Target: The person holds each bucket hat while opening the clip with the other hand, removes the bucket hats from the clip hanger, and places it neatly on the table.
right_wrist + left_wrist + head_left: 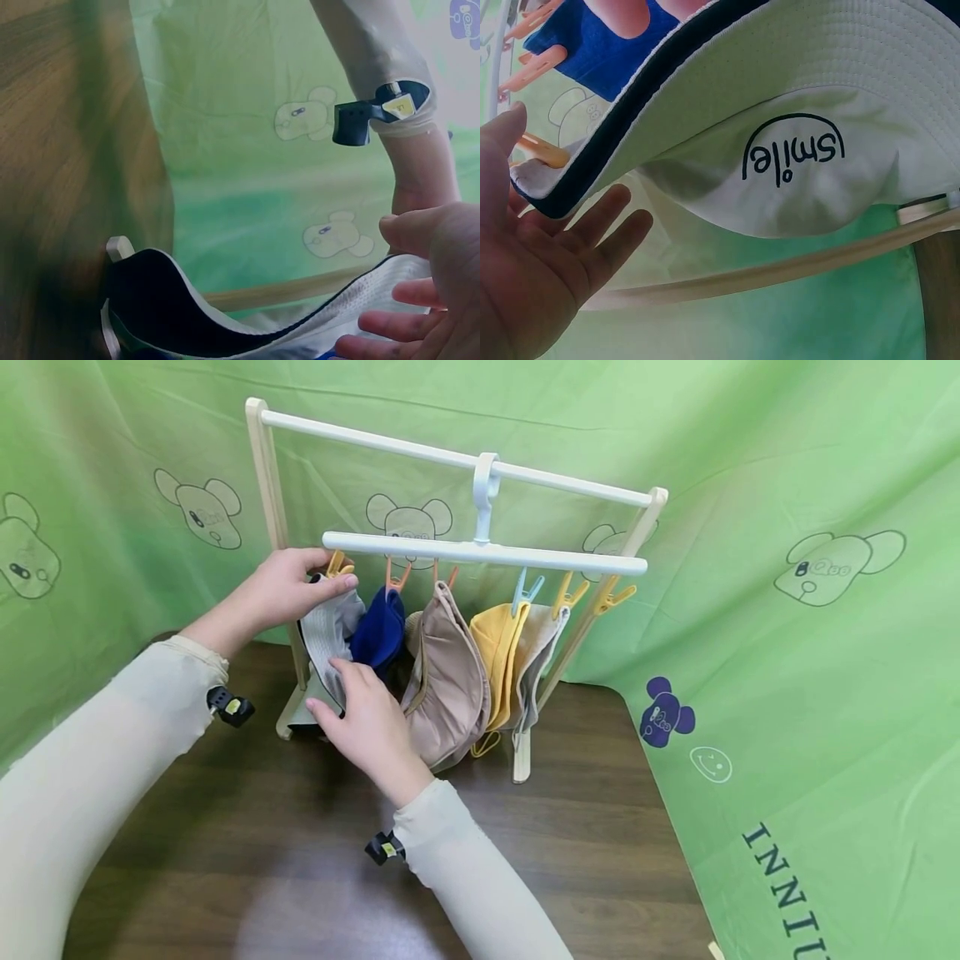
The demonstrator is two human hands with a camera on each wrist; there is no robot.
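Observation:
A white bucket hat (810, 187) with dark trim and the word "smile" hangs at the left end of the white hanger (420, 548). My left hand (288, 585) is at its top edge, thumb and fingers around the yellow clothespin (337, 565) there; the index fingertip is hidden. In the left wrist view, the other fingers spread behind the brim. My right hand (371, 718) is lower, fingers loosely extended beside the white hat and holding nothing. Whether its fingertips touch the hat I cannot tell. A blue hat (378, 631) hangs just to the right.
A brown-pink hat (450, 685), a yellow hat (495, 652) and a beige-grey hat (540, 652) hang farther right from clothespins. Spare yellow clothespin (613, 597) sits at the hanger's right end. The hanger hooks on a wooden rack (262, 477) before green curtains, on a brown wood-grain surface (585, 835).

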